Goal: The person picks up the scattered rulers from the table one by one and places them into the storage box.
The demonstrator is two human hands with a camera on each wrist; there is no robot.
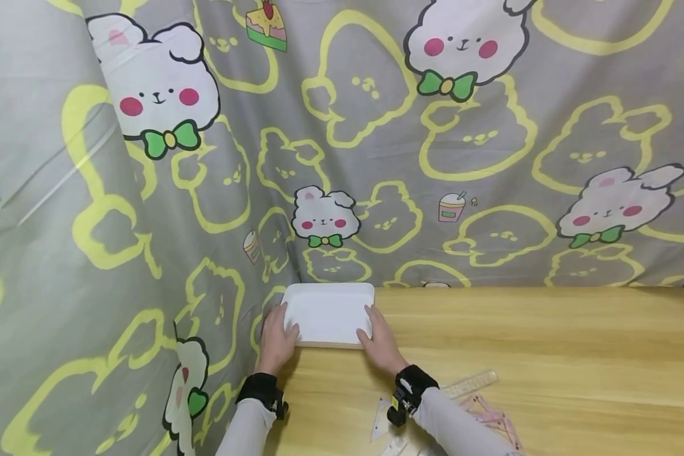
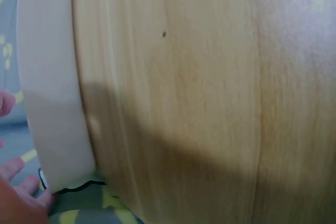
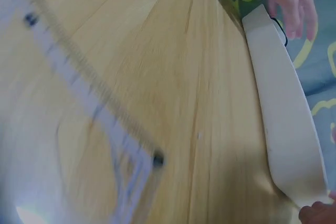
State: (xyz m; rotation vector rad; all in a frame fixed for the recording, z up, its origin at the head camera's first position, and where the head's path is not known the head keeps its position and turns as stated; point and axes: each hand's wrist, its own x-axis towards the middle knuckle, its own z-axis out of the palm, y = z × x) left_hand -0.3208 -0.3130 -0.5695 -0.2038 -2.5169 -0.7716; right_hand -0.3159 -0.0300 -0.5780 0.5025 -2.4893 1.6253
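A white rectangular tray (image 1: 327, 313) lies at the back left of the wooden table, close to the patterned curtain. My left hand (image 1: 278, 340) holds its left side, thumb at the front corner and fingers along the outer edge. On the opposite side my right hand (image 1: 379, 340) holds the right edge in the same way. In the left wrist view the tray's pale side wall (image 2: 52, 77) stands low over the wood, fingers (image 2: 26, 187) at its end. The right wrist view shows the wall (image 3: 286, 108) lengthwise, with the left hand (image 3: 294, 1) at the far end.
Near the right forearm lie a clear ruler (image 1: 472, 384), a pink folding ruler (image 1: 498, 418) and a clear set square (image 1: 380, 418). A grey curtain (image 1: 376, 158) with rabbit prints hangs along the table's back and left sides. Wooden tabletop (image 1: 576, 354) extends to the right.
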